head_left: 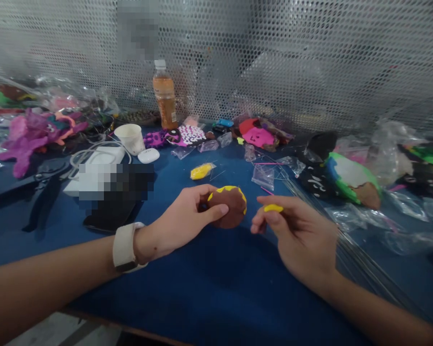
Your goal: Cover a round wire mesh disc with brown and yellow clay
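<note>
Pinched between the thumb and fingers of my left hand (182,214) is a round brown clay disc (231,209). Yellow clay lines its upper and right rim in a wavy edge. To the right of the disc and apart from it, my right hand (299,235) holds a small yellow clay piece (273,208) between thumb and index finger. Behind the disc on the blue table lies a yellow clay lump in clear wrapping (201,171). A pale band circles my left wrist.
A drink bottle (165,96), a paper cup (130,138) and a white earphone case (148,155) stand behind my left hand. Black-handled pliers (39,187) lie far left. Long metal wires (364,264) run beside my right hand. Coloured clay figures and plastic bags line the back.
</note>
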A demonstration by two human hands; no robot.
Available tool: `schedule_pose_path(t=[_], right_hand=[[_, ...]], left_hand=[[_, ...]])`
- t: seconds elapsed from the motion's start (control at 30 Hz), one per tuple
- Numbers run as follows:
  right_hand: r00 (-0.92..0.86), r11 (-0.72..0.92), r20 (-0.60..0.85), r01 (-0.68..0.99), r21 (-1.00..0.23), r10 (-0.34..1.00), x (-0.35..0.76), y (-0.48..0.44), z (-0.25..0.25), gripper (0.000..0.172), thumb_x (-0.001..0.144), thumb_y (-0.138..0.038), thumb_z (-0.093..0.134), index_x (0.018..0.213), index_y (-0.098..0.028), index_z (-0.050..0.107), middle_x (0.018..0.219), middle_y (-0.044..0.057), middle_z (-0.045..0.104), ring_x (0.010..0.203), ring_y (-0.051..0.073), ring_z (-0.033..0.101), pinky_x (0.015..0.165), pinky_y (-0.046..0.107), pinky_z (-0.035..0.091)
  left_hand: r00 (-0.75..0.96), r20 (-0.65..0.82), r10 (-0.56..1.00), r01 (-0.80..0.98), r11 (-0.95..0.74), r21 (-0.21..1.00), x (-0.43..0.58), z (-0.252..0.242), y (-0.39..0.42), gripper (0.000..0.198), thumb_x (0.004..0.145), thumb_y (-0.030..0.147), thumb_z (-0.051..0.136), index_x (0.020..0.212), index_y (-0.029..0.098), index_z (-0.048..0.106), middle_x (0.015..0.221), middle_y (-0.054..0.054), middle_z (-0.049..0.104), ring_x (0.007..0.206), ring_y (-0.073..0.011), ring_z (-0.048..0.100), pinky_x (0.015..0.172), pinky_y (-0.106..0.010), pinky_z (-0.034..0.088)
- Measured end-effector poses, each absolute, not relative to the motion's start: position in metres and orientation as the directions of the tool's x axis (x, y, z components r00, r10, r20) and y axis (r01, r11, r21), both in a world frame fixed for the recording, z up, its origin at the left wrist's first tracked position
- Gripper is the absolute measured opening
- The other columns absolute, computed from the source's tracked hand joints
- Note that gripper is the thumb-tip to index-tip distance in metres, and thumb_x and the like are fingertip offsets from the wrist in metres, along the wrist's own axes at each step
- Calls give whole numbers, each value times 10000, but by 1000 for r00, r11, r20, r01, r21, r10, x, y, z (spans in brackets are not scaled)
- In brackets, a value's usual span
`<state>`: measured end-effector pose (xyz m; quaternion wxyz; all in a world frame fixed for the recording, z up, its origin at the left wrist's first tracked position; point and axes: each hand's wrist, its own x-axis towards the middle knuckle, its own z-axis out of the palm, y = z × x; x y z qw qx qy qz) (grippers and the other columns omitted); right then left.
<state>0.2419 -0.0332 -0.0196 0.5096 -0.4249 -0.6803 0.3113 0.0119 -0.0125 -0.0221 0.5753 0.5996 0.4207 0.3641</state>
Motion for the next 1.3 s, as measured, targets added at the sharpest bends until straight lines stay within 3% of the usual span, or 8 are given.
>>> schedule_pose_path(t=[0.13, 0.3, 0.53, 0.7, 0.93, 1.07, 1.17, 1.3], right_hand=[[-207, 483, 441, 246, -840, 873, 246, -36, -22, 97, 1051, -298, 632, 1062, -265, 722, 602, -55, 716, 457, 124, 676, 483, 244, 553], [-312, 546, 459, 315, -776, 832, 254, -38, -27, 182, 1077, -282, 577, 968, -268, 722, 575, -61, 680, 472, 109, 652, 496, 238, 508], [-370, 537, 443, 207, -818, 817, 250, -38, -29, 344, 1084, -190, 527, 1354, -375, 634, 977, -22, 740, 737, 116, 719, 676, 270, 605], [-397, 540, 415, 286, -792, 819, 250, -41, -28, 418, 1075, -159, 521, 1396, -412, 608, 1101, -21, 721, 685, 83, 672, 641, 239, 589], [-418, 664, 528, 324, -674, 739, 255, -39, -27, 440, 1067, -185, 512, 1463, -363, 582, 1132, 9, 718, 684, 102, 658, 708, 289, 606], [-422, 690, 550, 363, -626, 721, 255, -37, -25, 431, 1078, -163, 482, 1439, -355, 617, 1126, 6, 719, 701, 89, 662, 667, 244, 592], [-431, 697, 550, 386, -605, 716, 253, -37, -21, 439, 1052, -160, 576, 1441, -359, 617, 1119, -5, 751, 768, 96, 706, 685, 218, 600], [-445, 734, 584, 375, -567, 679, 249, -35, -16, 238, 992, -257, 734, 1225, -310, 726, 976, -19, 797, 826, 118, 759, 727, 209, 608]], left_hand=[[346, 10, 938, 41, -26, 999, 10, -27, -10, 316, 992, 374, 701, 1244, 189, 655, 1162, -83, 750, 1018, -217, 726, 874, -378, 596], [281, 70, 957, 72, -94, 993, 9, -32, -10, 438, 960, 287, 732, 1362, 209, 575, 1236, -108, 720, 1033, -213, 729, 849, -367, 621], [316, 101, 943, 270, -192, 943, 9, -23, -13, 313, 894, 286, 786, 1153, 187, 639, 1126, -74, 704, 946, -199, 691, 738, -314, 586], [410, 151, 900, 257, -272, 927, 11, -19, -20, 360, 930, 222, 730, 1277, 219, 636, 1224, -84, 707, 1000, -212, 704, 789, -333, 597], [492, -53, 869, 185, -44, 982, 15, -16, -26, 279, 1010, 304, 657, 1270, 209, 618, 1140, -50, 730, 924, -177, 706, 766, -301, 590], [508, 89, 857, 296, -271, 916, 15, -17, -27, 203, 1013, 187, 615, 1213, 218, 616, 1105, -16, 732, 963, -170, 689, 861, -328, 571], [558, 266, 786, 410, -540, 735, 12, -21, -27, 245, 1007, 158, 606, 1245, 216, 609, 1283, -49, 682, 1228, -229, 612, 1086, -441, 499], [578, 372, 726, 459, -667, 587, 10, -24, -26, 286, 1027, 202, 587, 1312, 190, 568, 1448, -105, 565, 1421, -252, 467, 1213, -479, 407]])
